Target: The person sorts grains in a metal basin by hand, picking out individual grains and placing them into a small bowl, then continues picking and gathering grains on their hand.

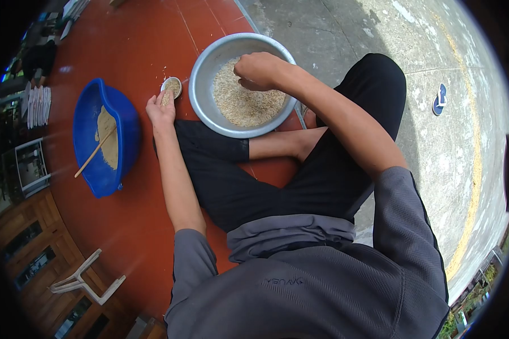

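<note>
My left hand (163, 112) is beside a small white cup (172, 86) that holds pale grains. Some grains lie in the cupped palm, between thumb and fingers, and the fingers reach along the cup's side. Over a wide silver metal basin (202, 107) bends my right hand (258, 70), its fingers curled downward and closed. What the fingertips hold, if anything, is hidden. A layer of straw-coloured grains (246, 107) with husks covers the basin's bottom. A few loose grains are scattered on the floor near the cup.
A blue plastic tub (131, 135) at the left contains tan powder (107, 138) and a wooden stick (96, 151). My crossed legs border the basin. Red floor (141, 243) meets grey concrete (429, 152) on the right, where a blue sandal (439, 100) lies.
</note>
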Available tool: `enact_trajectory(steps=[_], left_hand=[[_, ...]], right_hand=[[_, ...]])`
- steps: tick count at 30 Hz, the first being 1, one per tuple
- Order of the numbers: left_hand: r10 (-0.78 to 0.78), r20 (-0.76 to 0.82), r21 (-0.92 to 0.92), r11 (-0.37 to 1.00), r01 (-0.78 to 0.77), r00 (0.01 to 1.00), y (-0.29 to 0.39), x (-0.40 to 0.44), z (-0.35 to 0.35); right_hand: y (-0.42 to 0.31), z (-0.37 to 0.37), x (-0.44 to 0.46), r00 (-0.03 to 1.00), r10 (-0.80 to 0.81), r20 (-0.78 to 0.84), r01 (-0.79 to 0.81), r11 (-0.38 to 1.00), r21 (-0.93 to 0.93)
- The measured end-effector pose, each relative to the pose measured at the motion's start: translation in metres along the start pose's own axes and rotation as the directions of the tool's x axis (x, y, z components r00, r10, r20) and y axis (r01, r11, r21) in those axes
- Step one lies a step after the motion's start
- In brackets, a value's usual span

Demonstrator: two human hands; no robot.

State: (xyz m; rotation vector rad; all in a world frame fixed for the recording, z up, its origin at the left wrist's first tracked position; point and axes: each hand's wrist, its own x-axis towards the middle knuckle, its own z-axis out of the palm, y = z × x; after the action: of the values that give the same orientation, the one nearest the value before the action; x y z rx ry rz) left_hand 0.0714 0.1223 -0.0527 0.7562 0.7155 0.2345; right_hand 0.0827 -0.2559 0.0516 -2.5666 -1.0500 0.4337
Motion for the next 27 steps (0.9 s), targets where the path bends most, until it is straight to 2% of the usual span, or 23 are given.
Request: enact_trajectory(steps=[3,12,15,18,23,27], left_hand=[[-0.047,0.059,-0.100,0.994,0.053,0.997,0.003,0.008,-0.008],[-0.011,0.110,-0.112,0.993,0.023,0.994,0.001,0.014,-0.016],[0.157,0.061,0.041,0.986,-0.159,0.986,-0.005,0.002,-0.006],[0.283,0.063,0.117,0.950,-0.288,0.957,-0.009,-0.005,0.008],[0.283,0.053,0.087,0.954,-0.286,0.958,-0.008,-0.006,0.013],[0.257,0.057,0.088,0.961,-0.261,0.965,-0.007,-0.006,0.011]], right_hand=[[0.001,0.003,0.001,0.999,-0.037,-0.010,0.037,0.999,0.001],[0.005,0.008,0.002,0.998,-0.062,-0.021,0.062,0.998,-0.001],[0.006,0.011,0.003,0.996,-0.083,-0.025,0.083,0.997,0.002],[0.004,0.013,0.004,0.995,-0.089,-0.035,0.090,0.996,0.017],[0.003,0.014,0.002,0.994,-0.103,-0.045,0.104,0.994,0.022],[0.001,0.011,0.002,0.997,-0.074,0.025,0.074,0.997,0.009]])
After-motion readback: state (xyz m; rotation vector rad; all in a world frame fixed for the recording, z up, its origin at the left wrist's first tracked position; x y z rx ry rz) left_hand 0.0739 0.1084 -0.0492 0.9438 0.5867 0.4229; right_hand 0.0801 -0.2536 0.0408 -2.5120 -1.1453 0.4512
